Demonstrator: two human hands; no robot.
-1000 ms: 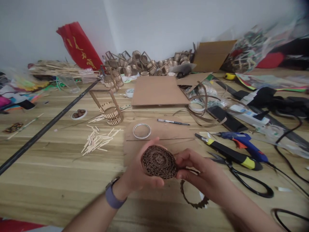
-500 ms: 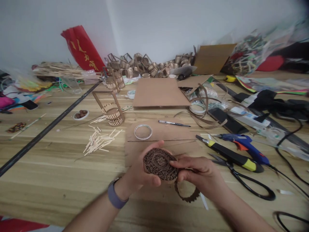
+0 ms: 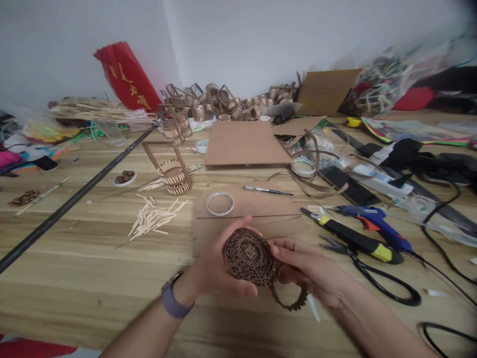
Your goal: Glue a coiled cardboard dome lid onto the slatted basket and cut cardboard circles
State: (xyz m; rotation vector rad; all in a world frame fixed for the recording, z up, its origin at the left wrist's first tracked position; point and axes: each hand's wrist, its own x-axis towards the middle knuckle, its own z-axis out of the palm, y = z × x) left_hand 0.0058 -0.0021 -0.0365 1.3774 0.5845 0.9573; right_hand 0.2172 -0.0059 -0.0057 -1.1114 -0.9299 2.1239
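A thick coil of corrugated cardboard strip (image 3: 250, 256) is held between my two hands above a cardboard sheet, its spiral face tilted up toward me. My left hand (image 3: 218, 263) is wrapped round its left side, thumb along the near edge. At the right rim, my right hand (image 3: 303, 266) presses the coil with thumb and fingers. A loose curl of the strip (image 3: 289, 307) hangs below the right fingers, its outer edge ridged. Beyond the coil, a white ring (image 3: 220, 204) and a pen (image 3: 268, 190) lie on the cardboard sheet (image 3: 253, 206).
To the right lie a utility knife (image 3: 354, 236), black-handled scissors (image 3: 383, 281) and a blue glue gun (image 3: 376, 223) with its cord. Short wooden sticks (image 3: 152, 219) and a small handled bucket (image 3: 173, 176) are on the left. More small buckets (image 3: 223, 102) are heaped by the wall.
The coil has turned in my hands and shifted slightly right. My right thumb has moved from the coil's face to its right rim.
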